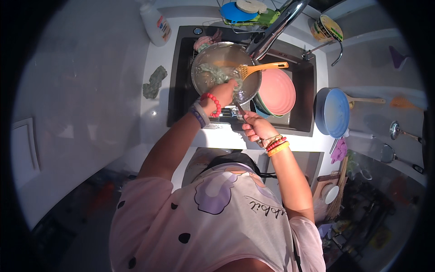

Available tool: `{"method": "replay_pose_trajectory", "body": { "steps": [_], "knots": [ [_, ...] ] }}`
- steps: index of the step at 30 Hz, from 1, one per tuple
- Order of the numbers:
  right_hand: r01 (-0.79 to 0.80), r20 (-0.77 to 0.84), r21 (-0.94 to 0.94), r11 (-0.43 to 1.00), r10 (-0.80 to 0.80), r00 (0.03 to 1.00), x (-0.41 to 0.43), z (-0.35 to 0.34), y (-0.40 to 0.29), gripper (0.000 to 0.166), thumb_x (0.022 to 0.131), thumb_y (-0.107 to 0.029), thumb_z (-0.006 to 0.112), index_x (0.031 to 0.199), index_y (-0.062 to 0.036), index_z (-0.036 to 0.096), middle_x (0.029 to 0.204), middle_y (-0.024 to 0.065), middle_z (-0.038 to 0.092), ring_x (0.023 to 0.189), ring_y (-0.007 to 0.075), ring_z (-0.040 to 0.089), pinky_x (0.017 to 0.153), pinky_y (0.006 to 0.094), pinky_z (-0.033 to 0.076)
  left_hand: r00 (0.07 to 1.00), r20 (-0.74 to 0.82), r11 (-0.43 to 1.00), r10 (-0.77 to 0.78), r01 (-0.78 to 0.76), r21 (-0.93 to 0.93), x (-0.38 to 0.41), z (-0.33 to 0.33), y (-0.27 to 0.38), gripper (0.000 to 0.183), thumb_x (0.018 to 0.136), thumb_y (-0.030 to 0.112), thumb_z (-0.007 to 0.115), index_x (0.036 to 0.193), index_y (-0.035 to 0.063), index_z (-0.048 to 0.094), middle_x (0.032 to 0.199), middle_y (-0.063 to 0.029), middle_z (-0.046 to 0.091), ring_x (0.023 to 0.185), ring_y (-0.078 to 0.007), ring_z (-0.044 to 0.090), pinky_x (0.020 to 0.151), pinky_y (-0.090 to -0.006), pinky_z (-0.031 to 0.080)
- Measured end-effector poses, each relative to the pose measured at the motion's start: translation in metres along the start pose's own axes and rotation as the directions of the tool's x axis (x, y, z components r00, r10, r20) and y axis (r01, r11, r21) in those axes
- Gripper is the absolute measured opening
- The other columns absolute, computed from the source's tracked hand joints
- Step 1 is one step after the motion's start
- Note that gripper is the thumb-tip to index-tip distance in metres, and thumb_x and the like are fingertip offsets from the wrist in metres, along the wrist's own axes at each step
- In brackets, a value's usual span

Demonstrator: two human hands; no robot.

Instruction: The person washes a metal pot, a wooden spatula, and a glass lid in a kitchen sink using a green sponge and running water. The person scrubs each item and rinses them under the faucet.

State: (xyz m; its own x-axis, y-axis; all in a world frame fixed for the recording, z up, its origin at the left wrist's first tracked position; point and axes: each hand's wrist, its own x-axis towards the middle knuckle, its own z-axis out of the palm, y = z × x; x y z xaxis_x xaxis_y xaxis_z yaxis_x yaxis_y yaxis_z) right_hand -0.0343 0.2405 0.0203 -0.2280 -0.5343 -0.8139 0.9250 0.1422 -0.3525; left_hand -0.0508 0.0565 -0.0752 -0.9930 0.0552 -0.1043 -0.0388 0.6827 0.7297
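My left hand [222, 93] holds a wet greenish cloth [217, 73] inside a large metal bowl [197, 85] with water in it, over the dark sink. My right hand [260, 125], at the sink's front edge, grips the dark handle of a utensil [240, 109]; its far end reaches toward the bowl and my left fingers, and its kind cannot be told. An orange slotted spatula [265, 67] leans in the bowl, its handle over the right rim. A pink bowl [277, 91] rests on other bowls in the sink, right of the metal one.
Above the sink reaches a chrome faucet [275, 32]. A white bottle [156, 25] and a crumpled green cloth [155, 82] lie to the left. Behind is a wire rack with a blue item [238, 13]. At right are a blue bowl [336, 112] and a purple cloth [338, 150].
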Motion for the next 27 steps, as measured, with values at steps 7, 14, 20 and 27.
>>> {"method": "replay_pose_trajectory", "body": {
  "steps": [7,14,20,27],
  "knots": [
    [-0.019,-0.044,-0.026,0.999,0.018,0.999,-0.003,0.001,0.006,0.016,0.090,-0.017,0.038,0.104,-0.0167,0.044,0.058,-0.0035,0.037,0.041,0.0036,0.024,0.034,0.0175,0.016,0.987,-0.016,0.959,-0.159,0.158,0.236,0.014,-0.004,0.002,0.019,0.076,0.004,0.042,0.094,0.0011,0.047,0.080,-0.0232,0.058,0.077,-0.0384,0.057,0.067,-0.0429,0.045],
    [0.023,0.043,0.014,1.000,-0.023,0.999,-0.004,0.002,0.003,0.015,0.089,-0.015,0.037,0.102,-0.0158,0.044,0.058,-0.0040,0.037,0.041,0.0030,0.023,0.034,0.0171,0.016,0.994,0.008,0.959,-0.108,0.102,0.264,0.015,0.001,0.010,0.022,0.076,0.007,0.041,0.097,0.0021,0.048,0.078,-0.0195,0.060,0.082,-0.0336,0.058,0.077,-0.0426,0.041],
    [0.019,-0.021,-0.031,0.999,-0.020,1.000,-0.006,0.006,0.006,0.014,0.089,-0.017,0.038,0.103,-0.0148,0.043,0.058,-0.0036,0.037,0.041,0.0035,0.025,0.035,0.0177,0.017,0.977,0.151,0.884,-0.153,0.067,0.463,0.027,-0.012,0.013,0.024,0.076,0.008,0.045,0.099,0.0068,0.049,0.082,-0.0155,0.061,0.083,-0.0281,0.059,0.093,-0.0407,0.030],
    [0.037,-0.013,-0.105,0.994,-0.038,0.999,0.000,0.007,0.006,0.018,0.090,-0.018,0.038,0.106,-0.0138,0.041,0.057,-0.0040,0.037,0.041,0.0041,0.027,0.035,0.0186,0.020,0.969,0.156,0.912,-0.189,0.115,0.393,0.023,-0.012,0.010,0.036,0.073,0.001,0.045,0.108,0.0079,0.048,0.086,-0.0157,0.060,0.084,-0.0286,0.058,0.095,-0.0363,0.030]
  ]
}}
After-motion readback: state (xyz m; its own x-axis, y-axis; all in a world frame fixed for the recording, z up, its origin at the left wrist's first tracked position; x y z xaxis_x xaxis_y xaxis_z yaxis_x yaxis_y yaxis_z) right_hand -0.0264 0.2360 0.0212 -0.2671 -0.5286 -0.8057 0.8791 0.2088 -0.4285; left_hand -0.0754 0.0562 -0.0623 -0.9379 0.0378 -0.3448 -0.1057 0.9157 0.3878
